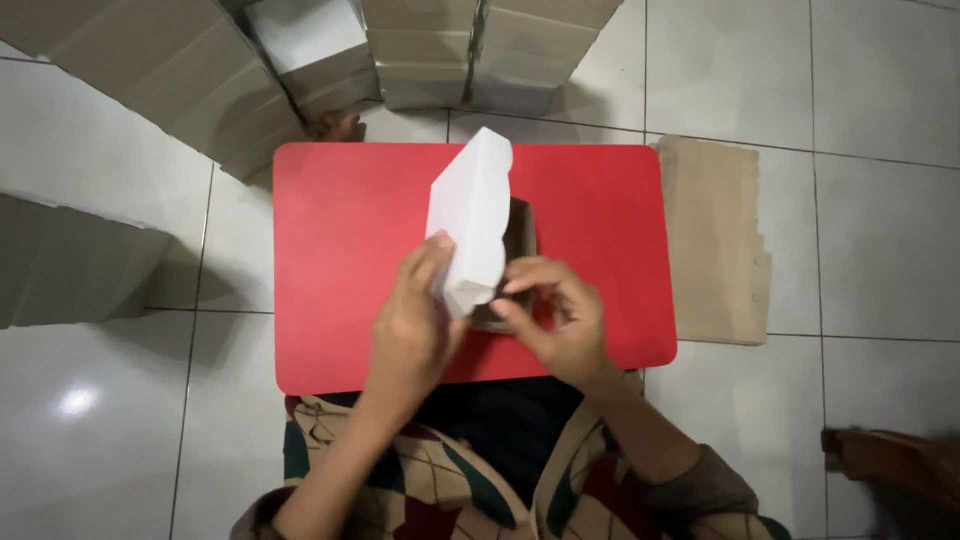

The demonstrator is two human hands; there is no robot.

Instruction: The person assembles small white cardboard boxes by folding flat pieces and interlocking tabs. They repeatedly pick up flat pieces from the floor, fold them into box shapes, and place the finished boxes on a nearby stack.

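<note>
Carefully: my left hand (410,325) pinches the white carton (472,225) mid-frame over the red table (340,230); my right hand (560,320) curls round its base; squeezing could crease it.

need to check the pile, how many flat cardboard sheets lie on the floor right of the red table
1: a flat cardboard sheet on the tiles against the red table edge. More may lie stacked beneath it.
</note>
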